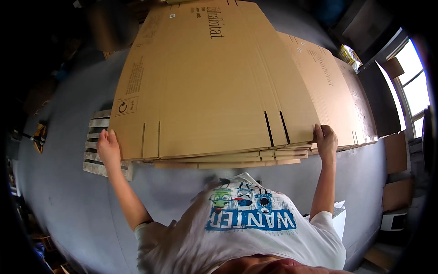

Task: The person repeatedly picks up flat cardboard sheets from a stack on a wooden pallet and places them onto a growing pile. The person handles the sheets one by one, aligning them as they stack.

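Nearest the camera was the person's own chest in a white printed T-shirt [246, 223], with both bare forearms reaching away from it. The left hand [108, 147] was closed over the near left corner of the top cardboard sheet [205, 86], thumb on the upper face and the other fingers out of sight beneath the edge. The right hand [325, 140] gripped the near right corner of the same sheet in the same way, fingers curled over the edge.

The sheet was a large flattened carton, brown, with slits cut into its near edge and dark print on its face. It lay uppermost on a stack of like sheets [237, 159], whose edges showed in layers just under and between the two hands. The near edge seemed slightly lifted off the stack, so the step in hand looked like the taking of the top sheet off the pile.

By the left hand, to its outer side and below, the slats of a wooden pallet [96, 137] stuck out from under the stack. Beyond the right hand a second pile of cardboard [340, 86] lay alongside. All of it stood on a grey floor [68, 192].

Moving so broad a sheet would probably call for both hands to rise together, evenly, or it would likely sag or catch on the sheets below.
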The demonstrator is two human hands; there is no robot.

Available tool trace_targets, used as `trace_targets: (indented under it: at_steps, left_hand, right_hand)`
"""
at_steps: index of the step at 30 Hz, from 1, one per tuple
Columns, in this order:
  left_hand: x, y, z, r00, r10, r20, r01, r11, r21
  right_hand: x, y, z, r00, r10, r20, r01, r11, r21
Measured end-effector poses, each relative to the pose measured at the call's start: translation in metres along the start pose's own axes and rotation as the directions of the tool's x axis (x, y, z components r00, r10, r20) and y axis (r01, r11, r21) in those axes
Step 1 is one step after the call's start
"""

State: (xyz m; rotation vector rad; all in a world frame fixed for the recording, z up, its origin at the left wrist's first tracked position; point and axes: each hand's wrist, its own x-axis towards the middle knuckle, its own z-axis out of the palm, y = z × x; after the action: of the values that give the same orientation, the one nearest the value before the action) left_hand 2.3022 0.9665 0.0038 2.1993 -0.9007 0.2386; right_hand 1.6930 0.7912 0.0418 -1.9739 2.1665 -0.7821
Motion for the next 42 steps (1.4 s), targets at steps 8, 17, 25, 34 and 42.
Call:
trace_targets:
  at_steps: [8, 17, 25, 34, 42]
  left_hand:
    - [0.064, -0.038, -0.015, 0.95, -0.106, 0.295, 0.097, 0.994, 0.044]
    - [0.04, 0.014, 0.004, 0.932, -0.218, 0.29, 0.057, 0.878, 0.476]
    - [0.015, 0.035, 0.007, 0.956, -0.255, 0.143, 0.143, 0.834, 0.533]
    - [0.012, 0.032, 0.006, 0.978, -0.186, 0.097, 0.111, 0.852, 0.512]
    - [0.012, 0.029, 0.008, 0.981, -0.181, 0.075, 0.12, 0.856, 0.504]
  right_hand:
    - [0.025, 0.009, -0.005, 0.934, 0.085, 0.347, -0.354, 0.358, 0.864]
    - [0.009, 0.008, 0.015, 0.975, 0.18, 0.133, -0.224, 0.756, 0.616]
    - [0.015, 0.028, 0.032, 0.991, 0.083, -0.107, -0.022, 0.88, 0.474]
    - [0.013, 0.011, 0.023, 0.985, 0.169, 0.027, -0.168, 0.924, 0.343]
    - [0.008, 0.001, 0.02, 0.993, 0.113, -0.033, -0.097, 0.941, 0.324]
